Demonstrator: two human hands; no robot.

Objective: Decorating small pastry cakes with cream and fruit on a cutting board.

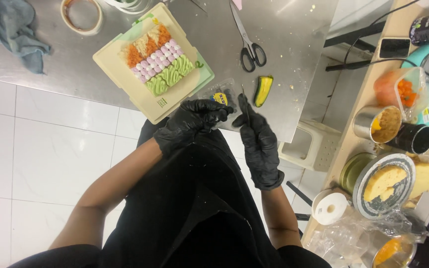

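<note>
A clear plastic tub (222, 94) at the worktop's (50, 59) near edge is gripped by the left hand (192, 123); thin tweezers (246, 106) are pinched in the right hand's (259, 141) closed fingers, beside a decorated cake (157, 59).

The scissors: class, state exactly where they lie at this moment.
In the head view, the scissors lie on the steel table, right of the decorated cake, just above the green wedge.

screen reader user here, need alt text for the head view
Seen from above, a person's black-gloved left hand grips a small clear plastic container while the right hand pinches a thin tool at a steel table, beside a square decorated cake, scissors and a courgette piece.
</note>
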